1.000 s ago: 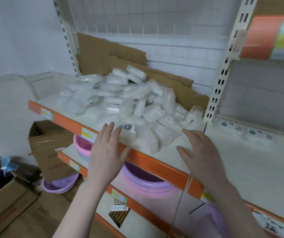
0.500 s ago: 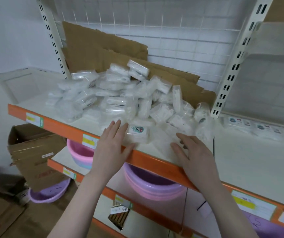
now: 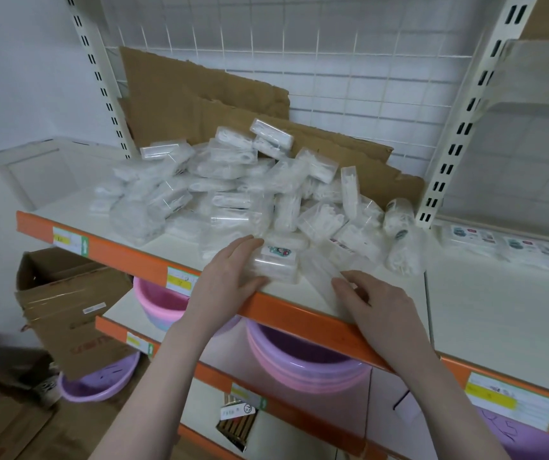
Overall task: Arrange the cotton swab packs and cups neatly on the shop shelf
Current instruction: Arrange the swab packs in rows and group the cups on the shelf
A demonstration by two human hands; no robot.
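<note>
A loose heap of clear cotton swab packs (image 3: 233, 187) covers the white shelf (image 3: 485, 303) with the orange front edge. At the front of the heap lies a pack with a cartoon label (image 3: 278, 260). My left hand (image 3: 230, 280) holds it, fingers along its left side and thumb against its near edge. My right hand (image 3: 379, 303) has its fingertips curled on the near end of a flat clear pack (image 3: 316, 267) beside it. Two round clear packs (image 3: 399, 224) lean at the heap's right end, by the shelf post.
Torn cardboard sheets (image 3: 207, 94) lean on the wire grid behind the heap. A slotted post (image 3: 459, 127) divides the shelf; flat labelled packs (image 3: 498, 244) lie right of it. Pink and purple basins (image 3: 303, 360) sit on the lower shelf. Cardboard boxes (image 3: 67, 310) stand at the lower left.
Both hands have moved forward onto the shelf. The left hand has closed round the labelled pack and the right hand's fingers have curled onto the clear pack.
</note>
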